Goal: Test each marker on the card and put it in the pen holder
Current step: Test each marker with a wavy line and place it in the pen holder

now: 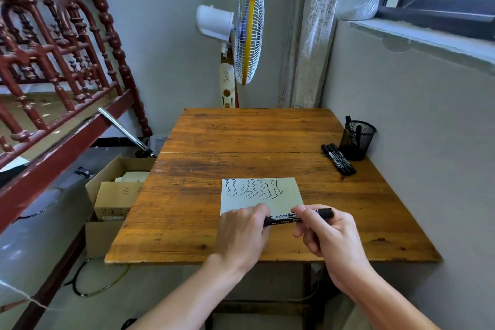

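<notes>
Both hands on one black marker (290, 216) at lower centre, held level just over the card's (284, 195) near edge. The left hand (242, 233) wraps its left end, the right hand (325, 233) pinches the other. At right, the mesh pen holder (356, 142) stands, spare markers (338, 159) lying beside it.

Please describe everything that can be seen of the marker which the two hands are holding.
The marker is black with a white label band bearing printed letters. It lies nearly horizontal, just above the near edge of the card. The left hand closes over its left end, hiding it; the right hand pinches the barrel near the right end, where a black cap or end sticks out. Whether the left end is capped cannot be seen.
</notes>
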Demonstrator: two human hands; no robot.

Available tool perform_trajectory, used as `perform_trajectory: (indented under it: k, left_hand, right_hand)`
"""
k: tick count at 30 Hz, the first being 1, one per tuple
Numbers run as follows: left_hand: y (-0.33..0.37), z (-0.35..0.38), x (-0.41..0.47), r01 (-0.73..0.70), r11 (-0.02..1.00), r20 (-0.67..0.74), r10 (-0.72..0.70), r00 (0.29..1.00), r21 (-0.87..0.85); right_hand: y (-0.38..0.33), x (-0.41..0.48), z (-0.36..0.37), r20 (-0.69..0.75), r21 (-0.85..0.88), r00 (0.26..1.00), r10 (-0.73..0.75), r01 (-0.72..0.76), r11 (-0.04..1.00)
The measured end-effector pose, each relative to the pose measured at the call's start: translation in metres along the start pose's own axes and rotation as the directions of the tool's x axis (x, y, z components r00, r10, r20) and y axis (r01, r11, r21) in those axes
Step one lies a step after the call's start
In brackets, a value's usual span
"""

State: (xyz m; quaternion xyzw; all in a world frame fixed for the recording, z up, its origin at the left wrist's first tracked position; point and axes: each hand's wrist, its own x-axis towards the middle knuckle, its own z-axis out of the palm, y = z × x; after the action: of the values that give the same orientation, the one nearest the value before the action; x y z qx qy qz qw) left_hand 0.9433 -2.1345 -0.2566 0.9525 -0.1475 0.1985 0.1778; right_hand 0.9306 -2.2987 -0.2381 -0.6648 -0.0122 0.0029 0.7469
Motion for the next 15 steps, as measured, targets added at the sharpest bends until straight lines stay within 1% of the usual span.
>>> perform_trajectory:
  k: [3, 6, 9, 15]
  left_hand:
    - [0.004, 0.003, 0.002, 0.007, 1.000, 0.024, -0.007, 1.000, -0.009]
    - [0.005, 0.002, 0.008, 0.048, 0.999, 0.084, -0.047, 0.995, -0.012]
    - [0.006, -0.001, 0.016, 0.072, 0.995, 0.186, -0.059, 0.981, -0.066]
    - [0.003, 0.012, 0.025, 0.103, 0.990, 0.413, -0.054, 0.909, -0.099]
  right_hand:
    - [0.001, 0.005, -0.003, -0.007, 0.006, 0.999, 0.043, -0.043, 0.999]
    - [-0.001, 0.010, -0.009, 0.068, -0.018, 0.996, 0.049, -0.048, 0.999]
    - [-0.003, 0.014, -0.018, 0.162, -0.037, 0.984, 0.067, -0.062, 0.997]
    - [0.004, 0.018, -0.030, 0.195, -0.050, 0.974, 0.112, -0.104, 0.993]
